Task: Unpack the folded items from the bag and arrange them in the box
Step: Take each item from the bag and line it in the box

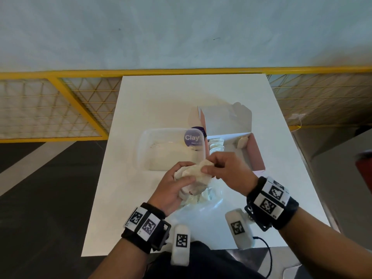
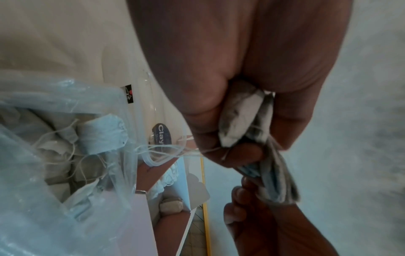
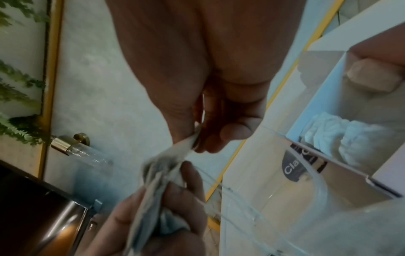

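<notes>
Both hands hold one crumpled off-white folded cloth (image 1: 198,175) just above the clear plastic bag (image 1: 207,198) at the table's front. My left hand (image 1: 188,172) grips the cloth's lower bulk; the left wrist view shows the cloth (image 2: 241,117) bunched in its fist. My right hand (image 1: 204,165) pinches the top edge of the cloth (image 3: 173,154) between thumb and fingertips. More folded pieces (image 2: 98,135) with loose threads lie inside the bag (image 2: 32,207). The open pink-and-white box (image 1: 256,152) stands behind my right hand, holding a white folded item (image 1: 216,146) and a small beige one (image 1: 242,142).
A clear plastic tub (image 1: 145,150) with a purple "Clay" label (image 1: 193,137) sits left of the box, touching it. The box lid (image 1: 225,119) stands upright at the back. The white table (image 1: 161,97) ends at a yellow mesh railing (image 1: 60,101).
</notes>
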Action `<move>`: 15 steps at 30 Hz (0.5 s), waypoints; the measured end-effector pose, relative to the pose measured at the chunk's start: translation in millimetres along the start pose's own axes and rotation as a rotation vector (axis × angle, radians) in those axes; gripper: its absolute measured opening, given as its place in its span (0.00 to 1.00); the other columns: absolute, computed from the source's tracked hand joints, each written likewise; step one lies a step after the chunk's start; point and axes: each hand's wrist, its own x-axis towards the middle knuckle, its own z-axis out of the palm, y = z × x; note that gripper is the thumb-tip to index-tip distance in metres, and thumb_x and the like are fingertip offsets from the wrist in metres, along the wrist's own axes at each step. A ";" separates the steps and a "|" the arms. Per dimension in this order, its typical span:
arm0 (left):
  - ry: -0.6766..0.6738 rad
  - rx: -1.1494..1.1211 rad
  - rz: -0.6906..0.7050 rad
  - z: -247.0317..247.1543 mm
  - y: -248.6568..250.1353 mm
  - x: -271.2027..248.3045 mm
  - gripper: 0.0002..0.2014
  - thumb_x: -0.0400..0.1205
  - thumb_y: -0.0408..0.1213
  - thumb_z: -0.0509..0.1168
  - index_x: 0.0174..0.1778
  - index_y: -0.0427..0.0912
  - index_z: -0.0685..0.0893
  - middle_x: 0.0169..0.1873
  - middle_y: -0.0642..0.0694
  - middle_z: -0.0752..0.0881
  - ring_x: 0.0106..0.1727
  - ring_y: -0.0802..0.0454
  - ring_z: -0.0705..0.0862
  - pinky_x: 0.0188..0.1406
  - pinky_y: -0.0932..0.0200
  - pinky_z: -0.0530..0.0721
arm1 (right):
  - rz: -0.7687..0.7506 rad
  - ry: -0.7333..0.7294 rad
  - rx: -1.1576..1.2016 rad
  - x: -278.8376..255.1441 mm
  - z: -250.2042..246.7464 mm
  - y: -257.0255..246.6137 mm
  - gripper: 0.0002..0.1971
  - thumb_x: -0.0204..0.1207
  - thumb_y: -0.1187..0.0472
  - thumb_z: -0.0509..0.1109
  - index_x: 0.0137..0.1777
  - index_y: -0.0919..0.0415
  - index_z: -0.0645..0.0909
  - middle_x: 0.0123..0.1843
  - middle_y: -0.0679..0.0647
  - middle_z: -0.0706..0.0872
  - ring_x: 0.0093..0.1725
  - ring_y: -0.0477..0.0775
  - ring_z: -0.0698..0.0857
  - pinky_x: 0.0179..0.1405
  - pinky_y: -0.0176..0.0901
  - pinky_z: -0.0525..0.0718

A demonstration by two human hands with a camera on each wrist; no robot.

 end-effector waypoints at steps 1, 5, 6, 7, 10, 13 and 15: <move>0.017 0.000 -0.001 0.5 -0.6 -0.1 0.14 0.69 0.24 0.66 0.48 0.41 0.85 0.43 0.37 0.86 0.43 0.43 0.85 0.43 0.50 0.84 | -0.003 0.023 0.018 -2.3 -3.0 -0.4 0.06 0.70 0.65 0.76 0.36 0.57 0.83 0.30 0.52 0.83 0.29 0.47 0.78 0.31 0.36 0.77; 0.077 0.101 0.007 -1.6 -1.2 -0.8 0.15 0.67 0.25 0.67 0.43 0.47 0.89 0.42 0.40 0.86 0.43 0.46 0.85 0.43 0.52 0.82 | -0.008 0.086 0.077 -16.6 -19.1 -13.2 0.06 0.68 0.71 0.76 0.35 0.63 0.82 0.24 0.47 0.83 0.23 0.42 0.77 0.26 0.30 0.75; 0.090 0.141 0.020 -3.2 -0.9 -1.3 0.15 0.66 0.26 0.68 0.42 0.49 0.89 0.42 0.41 0.86 0.43 0.47 0.84 0.42 0.52 0.82 | -0.016 0.047 0.059 -21.3 -23.1 -18.2 0.07 0.67 0.71 0.77 0.33 0.63 0.82 0.22 0.45 0.82 0.21 0.41 0.76 0.24 0.29 0.74; 0.102 0.175 0.035 -4.5 -0.8 -1.7 0.15 0.66 0.26 0.69 0.42 0.49 0.89 0.41 0.42 0.86 0.42 0.48 0.84 0.39 0.54 0.82 | -0.023 -0.028 0.030 -26.8 -26.1 -23.2 0.08 0.65 0.71 0.78 0.31 0.63 0.82 0.22 0.46 0.83 0.21 0.42 0.77 0.24 0.30 0.74; 0.117 0.283 0.089 -5.8 1.4 -2.7 0.14 0.64 0.30 0.75 0.41 0.52 0.88 0.37 0.49 0.86 0.40 0.52 0.83 0.30 0.59 0.80 | 0.001 -0.281 -0.111 -38.7 -24.7 -38.3 0.06 0.63 0.69 0.81 0.31 0.62 0.86 0.25 0.50 0.86 0.23 0.45 0.79 0.25 0.32 0.76; 0.121 0.384 0.129 -0.1 3.5 -2.3 0.13 0.64 0.32 0.76 0.40 0.53 0.87 0.36 0.53 0.86 0.36 0.56 0.82 0.28 0.60 0.79 | -0.018 -0.392 -0.244 -41.6 -15.0 -46.1 0.03 0.67 0.66 0.78 0.37 0.62 0.87 0.26 0.47 0.85 0.24 0.43 0.81 0.28 0.31 0.79; 0.153 0.428 0.158 2.4 4.5 -1.0 0.13 0.67 0.29 0.75 0.41 0.51 0.86 0.35 0.53 0.86 0.34 0.57 0.81 0.26 0.62 0.78 | -0.097 -0.415 -0.368 -40.5 -10.7 -46.9 0.02 0.71 0.63 0.76 0.42 0.60 0.87 0.33 0.47 0.86 0.29 0.44 0.85 0.35 0.31 0.82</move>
